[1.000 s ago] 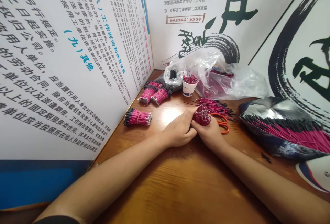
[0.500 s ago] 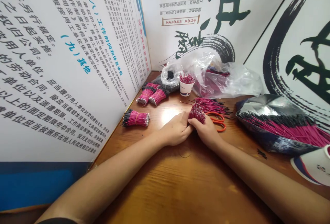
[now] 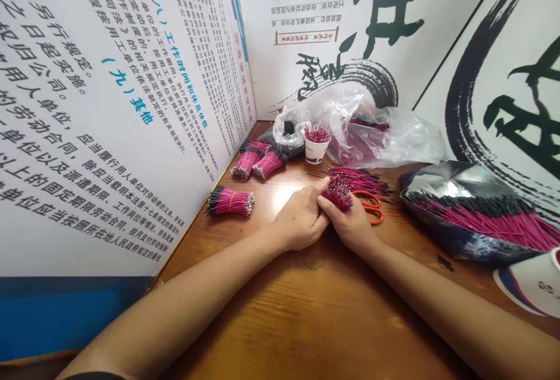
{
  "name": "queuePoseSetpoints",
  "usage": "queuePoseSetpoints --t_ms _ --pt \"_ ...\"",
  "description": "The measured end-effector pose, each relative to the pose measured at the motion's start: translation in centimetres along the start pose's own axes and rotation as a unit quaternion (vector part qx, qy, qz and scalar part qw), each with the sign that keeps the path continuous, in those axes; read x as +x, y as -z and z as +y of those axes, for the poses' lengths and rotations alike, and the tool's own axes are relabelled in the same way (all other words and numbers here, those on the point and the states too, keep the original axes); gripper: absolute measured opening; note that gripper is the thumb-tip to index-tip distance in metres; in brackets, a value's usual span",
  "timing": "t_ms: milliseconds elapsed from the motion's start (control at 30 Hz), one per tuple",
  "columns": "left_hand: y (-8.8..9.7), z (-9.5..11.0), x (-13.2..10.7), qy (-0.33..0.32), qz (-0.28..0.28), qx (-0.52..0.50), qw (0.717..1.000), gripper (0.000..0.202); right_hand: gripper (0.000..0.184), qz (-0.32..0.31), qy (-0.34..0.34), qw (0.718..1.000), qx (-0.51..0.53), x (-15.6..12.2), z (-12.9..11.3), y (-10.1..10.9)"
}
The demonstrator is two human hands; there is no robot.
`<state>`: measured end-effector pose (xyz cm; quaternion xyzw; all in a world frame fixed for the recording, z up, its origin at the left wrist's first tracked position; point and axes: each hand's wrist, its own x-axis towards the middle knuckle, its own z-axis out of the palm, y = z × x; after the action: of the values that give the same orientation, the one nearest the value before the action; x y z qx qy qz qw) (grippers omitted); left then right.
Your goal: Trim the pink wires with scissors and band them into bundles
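Carefully, from the head view, I have my right hand (image 3: 347,222) with its fingers curled tight around a bundle of pink wires (image 3: 338,194), held above the desk, and my left hand (image 3: 301,220) pressed against it. A slackened grip could spill strands onto the orange-handled scissors (image 3: 374,215) just beside.

table (image 3: 306,316): glossy varnished wood | wires (image 3: 339,194): plastic insulation, bright metal tips | bag (image 3: 394,141): clear thin plastic

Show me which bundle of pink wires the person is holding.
The bundle in the right hand; the others, like the banded one to its left, lie on the wooden table.
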<state>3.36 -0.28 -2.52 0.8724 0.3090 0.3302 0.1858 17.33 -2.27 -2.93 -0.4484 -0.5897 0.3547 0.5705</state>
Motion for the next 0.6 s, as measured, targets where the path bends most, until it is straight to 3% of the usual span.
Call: queuePoseSetpoints --t_ms 433,600 --pt "0.09 -0.58 -0.18 0.024 -0.018 -0.072 0.997 0.063 0.026 -0.033 0.030 0.996 -0.075 0.04 -0.70 -0.12" --pt "0.10 -0.66 0.10 0.027 -0.013 -0.102 0.994 0.059 0.021 -0.041 0.026 0.995 -0.084 0.15 -0.57 -0.10"
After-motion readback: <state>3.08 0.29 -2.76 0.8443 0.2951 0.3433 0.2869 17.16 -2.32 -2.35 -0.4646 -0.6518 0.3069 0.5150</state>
